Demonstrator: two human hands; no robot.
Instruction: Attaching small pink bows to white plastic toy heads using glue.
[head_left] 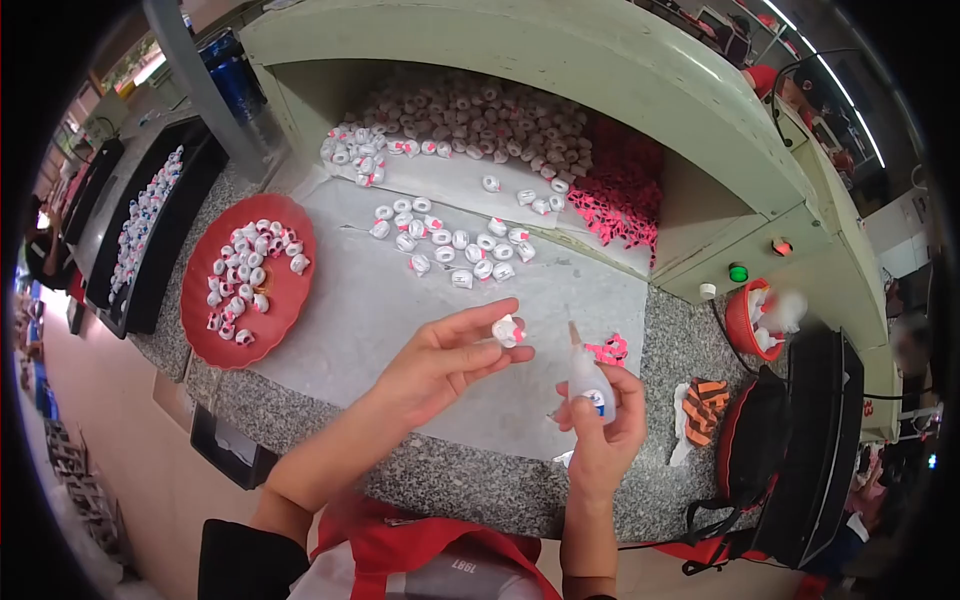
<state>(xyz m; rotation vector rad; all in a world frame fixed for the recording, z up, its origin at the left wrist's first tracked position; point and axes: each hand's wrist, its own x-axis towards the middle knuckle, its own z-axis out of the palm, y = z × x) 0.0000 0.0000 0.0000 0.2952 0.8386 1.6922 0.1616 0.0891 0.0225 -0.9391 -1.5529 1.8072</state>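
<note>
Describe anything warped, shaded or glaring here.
In the head view, the green cabinet bows into an arc and its inside lies in shade; in the head view, a ceiling light strip glares upper right, while the left hand and right hand look fairly sharp.

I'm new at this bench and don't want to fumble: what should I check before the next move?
1. White piece secure in the left hand: ok, held between thumb and fingers.
2. Bottle secure in the right hand: ok, fingers and thumb close around it.
3. Nozzle apart from the white piece: ok, there is a gap, and its tip points up.
4. Enough left in the bottle: cannot tell.
5. Pink pieces near at hand: ok, just beyond the bottle.
6. Red plate free of pieces: not ok, many white ones lie on it.
</note>
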